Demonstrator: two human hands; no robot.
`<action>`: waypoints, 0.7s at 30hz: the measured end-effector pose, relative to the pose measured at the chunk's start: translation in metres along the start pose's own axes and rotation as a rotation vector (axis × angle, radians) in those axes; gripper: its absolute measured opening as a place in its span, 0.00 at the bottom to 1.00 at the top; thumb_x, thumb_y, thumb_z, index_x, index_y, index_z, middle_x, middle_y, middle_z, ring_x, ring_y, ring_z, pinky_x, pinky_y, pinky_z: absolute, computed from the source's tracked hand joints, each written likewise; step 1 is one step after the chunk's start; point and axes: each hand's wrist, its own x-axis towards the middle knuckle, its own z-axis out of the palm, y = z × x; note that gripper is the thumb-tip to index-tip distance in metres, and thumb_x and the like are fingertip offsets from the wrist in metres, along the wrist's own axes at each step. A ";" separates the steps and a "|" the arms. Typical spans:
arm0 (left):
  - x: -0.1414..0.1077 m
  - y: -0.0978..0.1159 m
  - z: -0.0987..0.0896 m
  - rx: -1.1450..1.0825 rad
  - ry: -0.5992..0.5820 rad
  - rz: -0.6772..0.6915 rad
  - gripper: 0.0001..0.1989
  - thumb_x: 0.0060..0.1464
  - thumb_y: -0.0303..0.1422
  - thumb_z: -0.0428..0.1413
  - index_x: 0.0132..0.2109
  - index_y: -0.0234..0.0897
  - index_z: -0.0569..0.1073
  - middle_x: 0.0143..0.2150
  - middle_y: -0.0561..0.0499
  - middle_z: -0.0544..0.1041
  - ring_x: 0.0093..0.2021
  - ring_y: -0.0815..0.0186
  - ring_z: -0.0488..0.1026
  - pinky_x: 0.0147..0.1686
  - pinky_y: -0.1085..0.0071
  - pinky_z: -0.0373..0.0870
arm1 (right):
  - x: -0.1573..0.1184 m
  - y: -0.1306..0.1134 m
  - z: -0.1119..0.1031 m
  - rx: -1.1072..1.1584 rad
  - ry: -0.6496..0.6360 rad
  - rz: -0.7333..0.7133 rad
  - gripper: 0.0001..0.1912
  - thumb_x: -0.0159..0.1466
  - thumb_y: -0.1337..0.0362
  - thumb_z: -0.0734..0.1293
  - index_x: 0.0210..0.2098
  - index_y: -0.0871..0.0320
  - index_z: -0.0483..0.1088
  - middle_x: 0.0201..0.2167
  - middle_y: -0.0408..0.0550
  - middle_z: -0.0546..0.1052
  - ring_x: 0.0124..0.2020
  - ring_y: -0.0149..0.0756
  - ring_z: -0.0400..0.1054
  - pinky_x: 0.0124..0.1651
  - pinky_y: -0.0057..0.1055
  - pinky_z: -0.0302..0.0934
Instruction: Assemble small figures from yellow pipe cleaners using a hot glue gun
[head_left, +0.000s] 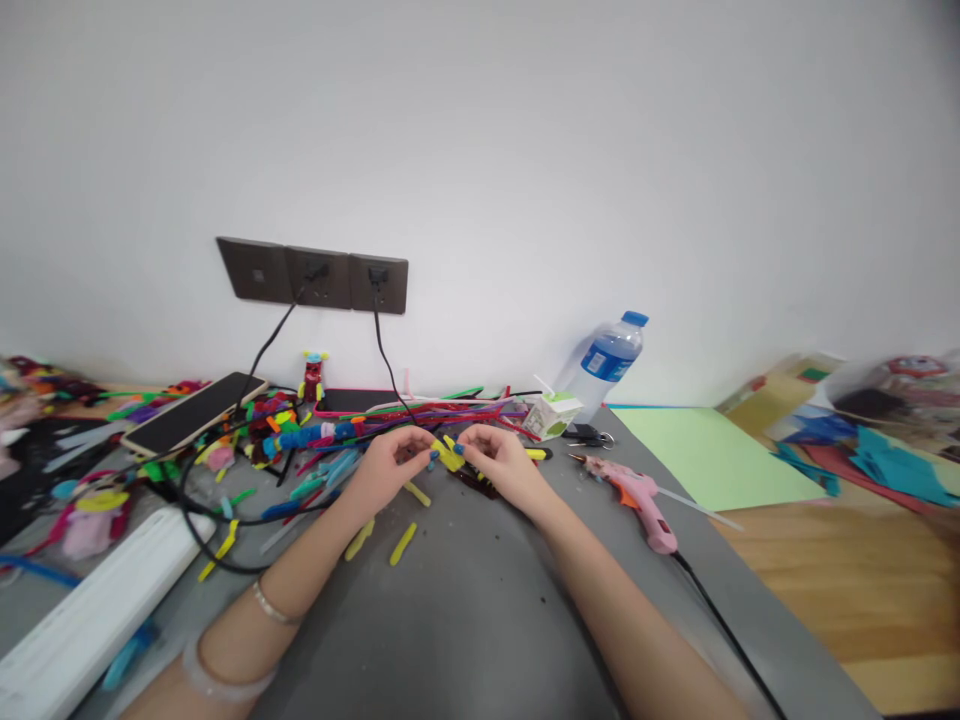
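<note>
Between my two hands is a small yellow fuzzy piece [450, 455] that looks like bent pipe cleaner. My left hand [397, 462] pinches its left side with thumb and fingertips. From the right, my right hand [501, 462] pinches the other side. Just below the left hand lie loose yellow pipe cleaner pieces, one of them a short straight length [403, 544]. A dark item [476, 482] sits partly hidden under my right hand. Bunched pipe cleaners in red, purple and other colours [450, 412] lie behind both hands.
A pink glue gun [637, 500] with its cord lies right. A tilted water bottle [609, 362] and a drink carton [553, 414] stand by the wall. Left are a phone [195, 414], black cables, a white box-like bar [97, 610] and pipe cleaner figures. Green paper [720, 455] overhangs the right edge.
</note>
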 end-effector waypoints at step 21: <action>-0.001 -0.003 0.000 0.047 0.013 0.016 0.10 0.53 0.36 0.59 0.39 0.33 0.78 0.35 0.46 0.81 0.34 0.63 0.76 0.35 0.70 0.71 | -0.003 -0.002 0.005 -0.069 -0.009 -0.030 0.10 0.60 0.58 0.65 0.30 0.59 0.68 0.21 0.39 0.64 0.23 0.29 0.55 0.27 0.27 0.50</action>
